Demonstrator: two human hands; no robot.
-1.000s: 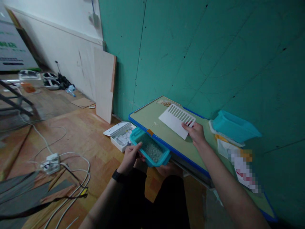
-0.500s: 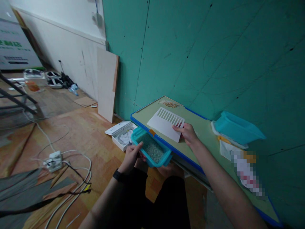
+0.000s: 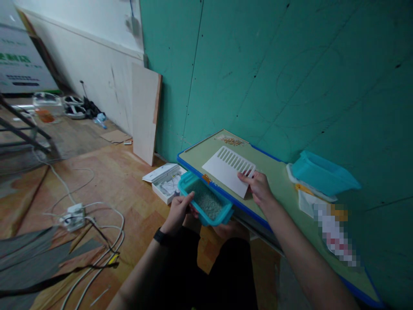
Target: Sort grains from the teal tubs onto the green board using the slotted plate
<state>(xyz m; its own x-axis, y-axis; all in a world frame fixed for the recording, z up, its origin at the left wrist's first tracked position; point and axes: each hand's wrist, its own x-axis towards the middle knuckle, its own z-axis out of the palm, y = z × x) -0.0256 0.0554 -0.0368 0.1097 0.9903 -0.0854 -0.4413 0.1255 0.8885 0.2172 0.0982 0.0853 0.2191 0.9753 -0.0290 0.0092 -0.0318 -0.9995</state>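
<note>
My left hand (image 3: 178, 211) grips the near left rim of a teal tray (image 3: 222, 214) filled with grey granules, held just below the blue front edge of the green tabletop (image 3: 206, 150). My right hand (image 3: 258, 186) pinches the right corner of a flat white slotted card (image 3: 226, 170) that lies on the tabletop close to that edge, right above the tray. A small heap of tan grains (image 3: 231, 140) lies at the far left corner of the table.
A second teal tray (image 3: 322, 173) stands on white sheets at the table's right, against the green wall. An open white box (image 3: 165, 181) lies on the wooden floor beside the table. A power strip (image 3: 72, 215) with cables is on the floor at left. A wooden board (image 3: 146, 113) leans on the wall.
My right hand slid the white card along the tabletop to the left toward the table's front edge, then a little back to the right. The left hand kept the tray in place.
</note>
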